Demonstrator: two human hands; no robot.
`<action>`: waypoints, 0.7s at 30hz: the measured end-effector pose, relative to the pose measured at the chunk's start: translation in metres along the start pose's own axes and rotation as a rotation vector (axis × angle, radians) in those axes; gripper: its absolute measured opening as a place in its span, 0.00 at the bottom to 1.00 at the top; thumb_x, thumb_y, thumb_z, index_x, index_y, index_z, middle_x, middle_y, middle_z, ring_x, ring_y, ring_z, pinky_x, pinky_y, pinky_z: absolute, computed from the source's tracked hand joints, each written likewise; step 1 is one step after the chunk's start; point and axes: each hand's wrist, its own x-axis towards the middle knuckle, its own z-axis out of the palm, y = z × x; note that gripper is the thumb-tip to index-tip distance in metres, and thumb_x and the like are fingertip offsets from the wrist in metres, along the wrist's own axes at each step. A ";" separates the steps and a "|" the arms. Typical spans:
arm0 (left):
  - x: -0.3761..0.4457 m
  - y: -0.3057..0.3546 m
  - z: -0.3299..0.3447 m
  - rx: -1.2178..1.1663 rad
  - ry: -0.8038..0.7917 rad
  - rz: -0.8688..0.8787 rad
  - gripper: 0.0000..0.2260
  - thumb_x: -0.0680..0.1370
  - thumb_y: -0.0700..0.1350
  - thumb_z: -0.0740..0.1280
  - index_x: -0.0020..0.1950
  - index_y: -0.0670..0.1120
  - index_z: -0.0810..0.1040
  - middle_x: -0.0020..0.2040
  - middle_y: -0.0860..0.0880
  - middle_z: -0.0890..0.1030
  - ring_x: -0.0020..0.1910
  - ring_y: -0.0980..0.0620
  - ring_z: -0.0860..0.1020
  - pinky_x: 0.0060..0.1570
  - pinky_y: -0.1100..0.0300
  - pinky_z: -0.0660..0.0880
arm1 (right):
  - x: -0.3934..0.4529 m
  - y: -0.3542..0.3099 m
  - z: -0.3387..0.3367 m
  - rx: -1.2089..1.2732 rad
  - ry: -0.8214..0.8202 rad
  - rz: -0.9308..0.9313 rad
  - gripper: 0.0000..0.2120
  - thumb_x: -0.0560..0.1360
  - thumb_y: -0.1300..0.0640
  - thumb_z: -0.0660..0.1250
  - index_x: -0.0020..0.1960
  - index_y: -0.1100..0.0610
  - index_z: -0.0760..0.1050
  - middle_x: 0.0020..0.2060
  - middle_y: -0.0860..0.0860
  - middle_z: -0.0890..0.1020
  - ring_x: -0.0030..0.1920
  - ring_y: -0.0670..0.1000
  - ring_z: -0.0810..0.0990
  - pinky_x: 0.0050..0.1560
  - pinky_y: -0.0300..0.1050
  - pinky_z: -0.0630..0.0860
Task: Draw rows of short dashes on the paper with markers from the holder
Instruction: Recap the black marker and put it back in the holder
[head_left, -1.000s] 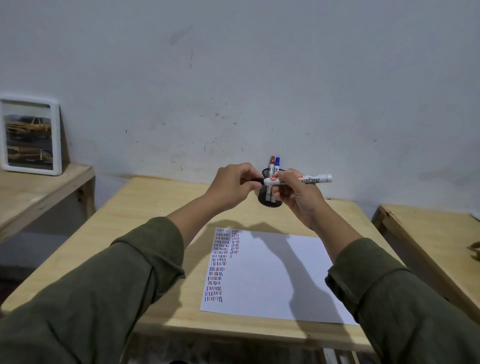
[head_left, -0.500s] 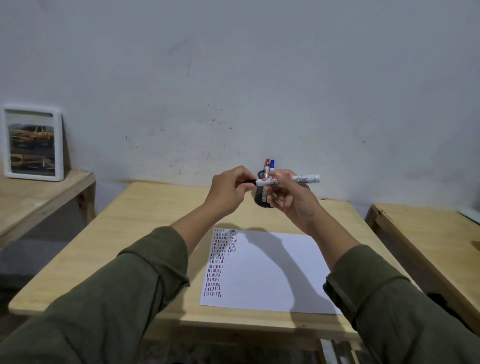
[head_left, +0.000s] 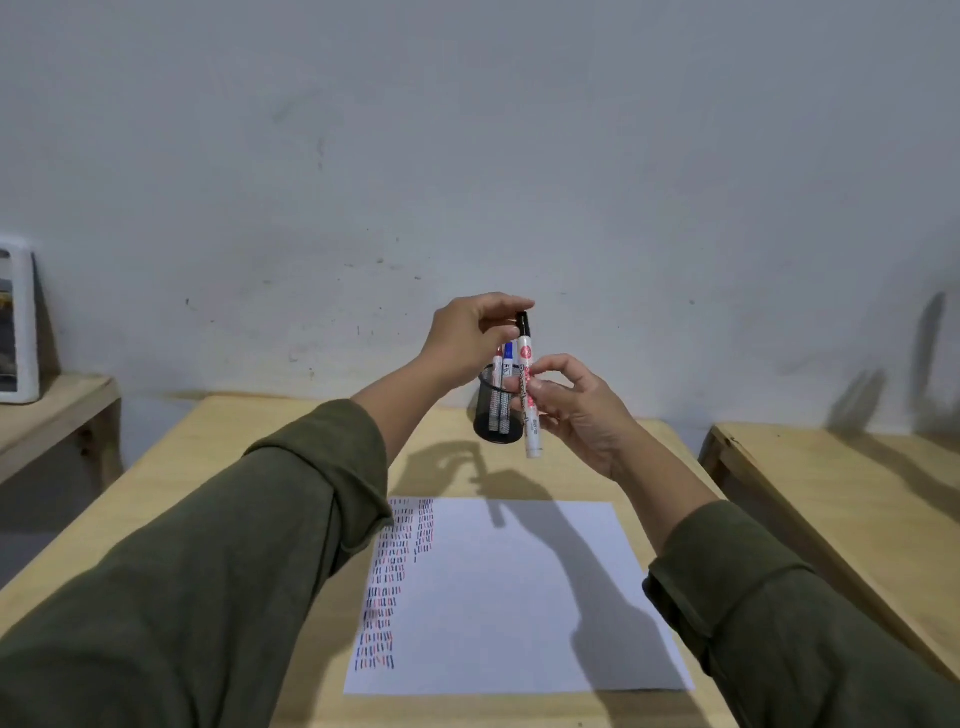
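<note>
My right hand (head_left: 584, 413) grips a white marker (head_left: 531, 415) by its barrel and holds it upright above the table. Its black cap (head_left: 523, 325) points up, and the fingertips of my left hand (head_left: 467, 338) pinch that cap from above. Just behind the marker stands a black mesh holder (head_left: 485, 423) with a red marker (head_left: 497, 364) and a blue marker (head_left: 508, 353) in it. A white paper (head_left: 519, 597) lies on the wooden table (head_left: 234, 467) below my hands. Rows of short red, blue and black dashes fill the paper's left edge.
A white picture frame (head_left: 18, 322) leans on the wall on a low wooden shelf (head_left: 57, 410) at the left. A second wooden table (head_left: 857, 483) stands close on the right. The wall rises right behind the holder.
The marker has swung from lying level between my hands to standing upright with the cap on top. My left hand rose with the cap end and my right hand dropped a little.
</note>
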 end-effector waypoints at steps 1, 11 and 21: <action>0.007 -0.002 0.005 -0.012 0.002 -0.005 0.16 0.76 0.37 0.66 0.62 0.49 0.78 0.56 0.49 0.82 0.52 0.56 0.79 0.48 0.77 0.72 | 0.007 0.000 -0.005 -0.021 0.012 -0.001 0.09 0.76 0.67 0.63 0.50 0.54 0.71 0.43 0.56 0.86 0.38 0.50 0.82 0.40 0.40 0.77; 0.055 -0.084 0.040 0.293 -0.057 -0.291 0.21 0.75 0.46 0.68 0.68 0.46 0.72 0.67 0.46 0.76 0.66 0.49 0.73 0.67 0.58 0.65 | 0.104 -0.011 -0.054 -0.536 0.281 -0.152 0.42 0.74 0.69 0.66 0.73 0.37 0.51 0.46 0.66 0.80 0.45 0.53 0.84 0.41 0.44 0.81; 0.067 -0.117 0.051 0.373 -0.144 -0.320 0.22 0.77 0.49 0.66 0.69 0.45 0.72 0.69 0.45 0.74 0.70 0.46 0.69 0.68 0.56 0.63 | 0.162 0.027 -0.063 -0.854 0.343 -0.173 0.38 0.72 0.68 0.67 0.70 0.40 0.55 0.40 0.62 0.81 0.41 0.55 0.82 0.42 0.49 0.81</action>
